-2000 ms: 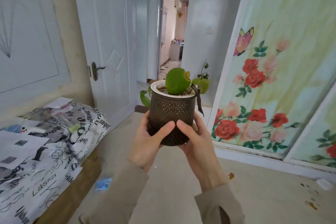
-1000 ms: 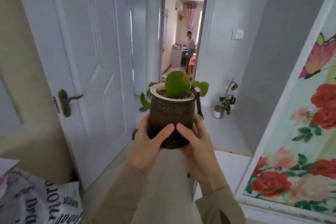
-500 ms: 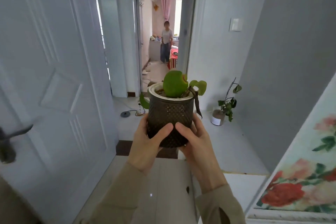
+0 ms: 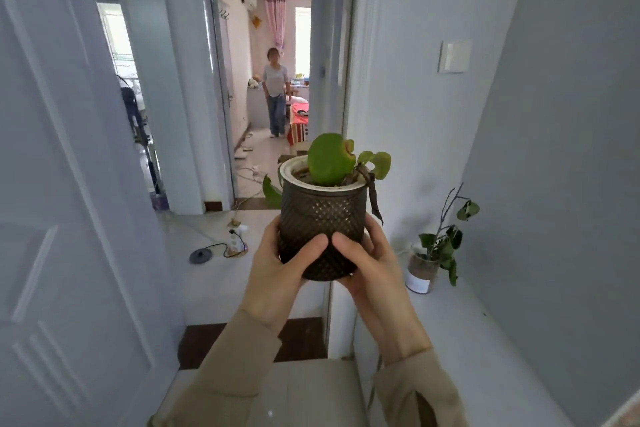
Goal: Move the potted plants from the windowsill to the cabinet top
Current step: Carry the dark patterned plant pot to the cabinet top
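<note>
Both hands cup the dark brown, diamond-dimpled round pot with a white inner rim (image 4: pixel 320 229) and hold it upright in mid-air at the doorway. The left hand (image 4: pixel 280 267) wraps one side and the right hand (image 4: pixel 367 263) the other, thumbs meeting in front. The glossy wall looks slick and the grip sits low, so a jolt could tip it. The white power strip and cable (image 4: pixel 237 241) on the floor ahead could catch a foot. A glass jar holding a thin, wilted plant (image 4: pixel 424 269) stands on the smooth white ledge (image 4: pixel 485 357), probably the cabinet top.
</note>
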